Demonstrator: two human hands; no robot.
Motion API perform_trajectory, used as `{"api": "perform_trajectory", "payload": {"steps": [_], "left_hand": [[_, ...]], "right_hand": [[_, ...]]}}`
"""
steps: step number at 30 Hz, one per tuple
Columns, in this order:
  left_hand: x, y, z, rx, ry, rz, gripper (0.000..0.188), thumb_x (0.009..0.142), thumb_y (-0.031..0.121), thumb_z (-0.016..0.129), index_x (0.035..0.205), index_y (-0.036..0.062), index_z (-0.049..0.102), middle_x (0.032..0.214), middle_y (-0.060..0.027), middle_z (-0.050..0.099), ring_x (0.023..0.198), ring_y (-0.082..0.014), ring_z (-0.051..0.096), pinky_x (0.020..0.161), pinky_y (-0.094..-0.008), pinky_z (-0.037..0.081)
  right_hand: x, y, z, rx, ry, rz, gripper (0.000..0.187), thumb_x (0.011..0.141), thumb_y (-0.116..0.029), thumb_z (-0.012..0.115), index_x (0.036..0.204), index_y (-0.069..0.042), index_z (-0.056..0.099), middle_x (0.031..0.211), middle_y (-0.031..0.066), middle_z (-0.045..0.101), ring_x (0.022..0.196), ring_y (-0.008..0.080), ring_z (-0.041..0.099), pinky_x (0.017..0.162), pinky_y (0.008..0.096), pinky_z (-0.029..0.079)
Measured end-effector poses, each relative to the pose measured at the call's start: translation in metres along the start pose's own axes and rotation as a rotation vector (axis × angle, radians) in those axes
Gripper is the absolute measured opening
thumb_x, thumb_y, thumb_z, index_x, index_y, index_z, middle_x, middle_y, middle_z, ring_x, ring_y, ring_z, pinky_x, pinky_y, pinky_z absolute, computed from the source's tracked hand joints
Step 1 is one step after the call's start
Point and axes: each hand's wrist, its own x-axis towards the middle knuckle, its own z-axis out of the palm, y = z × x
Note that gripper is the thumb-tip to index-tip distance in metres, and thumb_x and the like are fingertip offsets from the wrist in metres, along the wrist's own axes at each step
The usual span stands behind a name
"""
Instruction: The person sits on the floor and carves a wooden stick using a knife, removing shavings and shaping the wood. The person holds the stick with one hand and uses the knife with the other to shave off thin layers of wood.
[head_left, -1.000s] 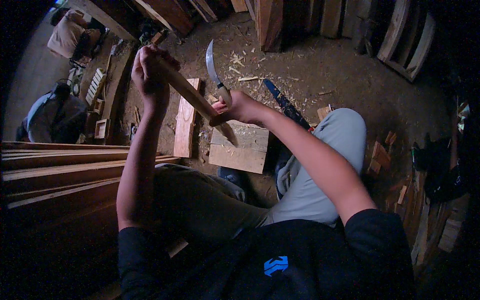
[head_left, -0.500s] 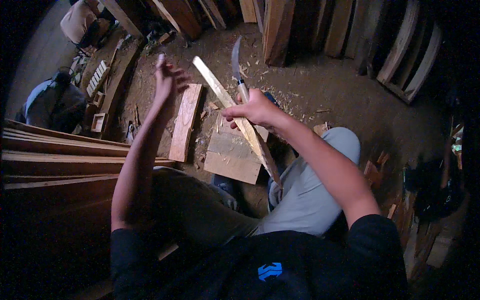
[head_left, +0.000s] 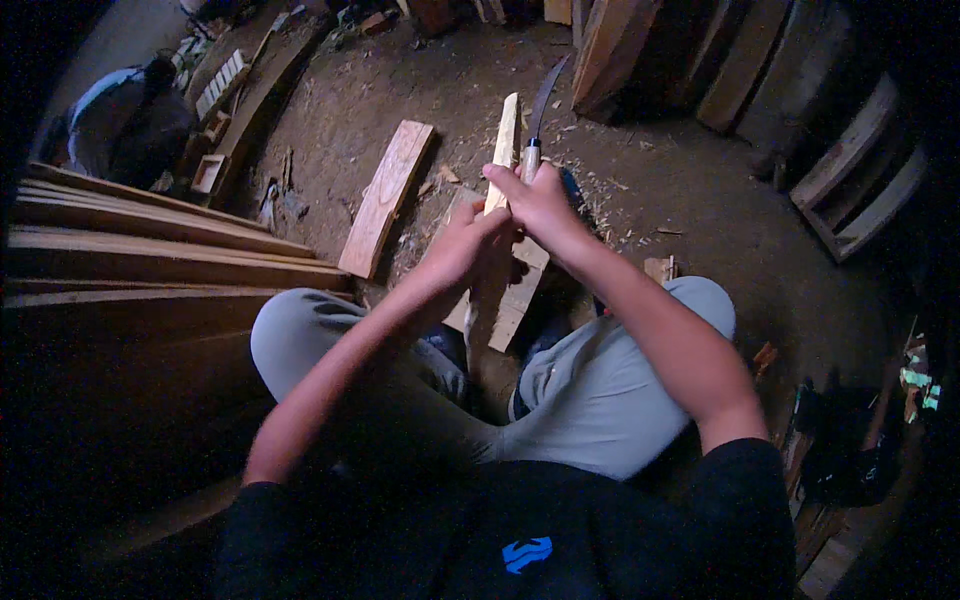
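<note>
Both my hands meet in front of me on a long, pale piece of carved wood (head_left: 508,128). My left hand (head_left: 470,245) is closed round its middle. My right hand (head_left: 540,200) grips the light handle of a curved knife (head_left: 543,108), its blade pointing away from me, and its thumb presses on the wood too. The wood's lower end slants down between my knees. Beneath my hands a square wooden block (head_left: 512,305) sits on the ground, partly hidden by them. A flat reddish plank (head_left: 388,200) lies to the left of the block.
Stacked boards (head_left: 180,250) run along my left side. At the far left another person (head_left: 125,120) bends low beside a thick beam (head_left: 262,105). Upright timbers (head_left: 740,80) and a wooden frame (head_left: 860,170) stand at the back right. Shavings (head_left: 600,195) litter the dirt floor.
My left hand, raised and open before, has come down to the right and closed on the carved wood. The wood and knife have swung to a more upright angle.
</note>
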Motion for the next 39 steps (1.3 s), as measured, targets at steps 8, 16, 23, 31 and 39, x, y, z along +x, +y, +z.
{"api": "perform_trajectory", "payload": {"steps": [8, 16, 23, 31, 39], "left_hand": [[-0.022, -0.064, -0.017, -0.163, 0.162, -0.386, 0.037, 0.091, 0.032, 0.04, 0.099, -0.0028, 0.053, 0.086, -0.0144, 0.058, 0.067, -0.0284, 0.06, 0.054, -0.0415, 0.05], [-0.025, -0.121, 0.001, -0.282, 0.273, -0.304, 0.024, 0.084, 0.014, 0.046, 0.102, -0.0013, 0.045, 0.078, -0.0144, 0.052, 0.055, -0.0281, 0.057, 0.049, -0.0413, 0.05], [-0.03, -0.13, 0.016, -0.357, 0.375, -0.236, 0.02, 0.087, 0.017, 0.049, 0.1, 0.0023, 0.044, 0.073, -0.011, 0.051, 0.05, -0.0256, 0.054, 0.043, -0.0397, 0.048], [-0.026, -0.135, 0.017, -0.338, 0.396, -0.243, 0.022, 0.088, 0.019, 0.05, 0.101, 0.0038, 0.042, 0.067, -0.0106, 0.05, 0.044, -0.0252, 0.053, 0.039, -0.0386, 0.045], [-0.028, -0.136, 0.023, -0.298, 0.423, -0.28, 0.028, 0.088, 0.017, 0.049, 0.105, 0.0019, 0.032, 0.07, -0.0134, 0.048, 0.047, -0.0257, 0.052, 0.04, -0.0401, 0.045]], "right_hand": [[-0.027, -0.007, -0.034, -0.62, -0.283, -0.011, 0.046, 0.093, -0.044, 0.051, 0.102, 0.002, 0.054, 0.076, 0.0163, 0.061, 0.062, 0.0261, 0.061, 0.059, 0.0401, 0.049], [-0.075, 0.007, -0.051, -1.016, -0.381, -0.064, 0.041, 0.094, -0.04, 0.048, 0.094, 0.0, 0.057, 0.083, 0.0249, 0.062, 0.085, 0.045, 0.059, 0.073, 0.0497, 0.045], [-0.099, 0.001, -0.043, -1.132, -0.501, 0.044, 0.043, 0.097, -0.037, 0.041, 0.087, 0.002, 0.058, 0.081, 0.0265, 0.063, 0.079, 0.0451, 0.062, 0.073, 0.0536, 0.048], [-0.111, -0.006, -0.032, -1.304, -0.425, -0.077, 0.041, 0.097, -0.036, 0.043, 0.082, 0.0, 0.057, 0.066, 0.0236, 0.063, 0.063, 0.0421, 0.063, 0.059, 0.052, 0.051], [-0.108, 0.023, -0.016, -1.451, -0.309, -0.166, 0.04, 0.096, -0.037, 0.045, 0.081, -0.003, 0.058, 0.06, 0.0183, 0.062, 0.054, 0.0359, 0.063, 0.047, 0.0471, 0.05]]}}
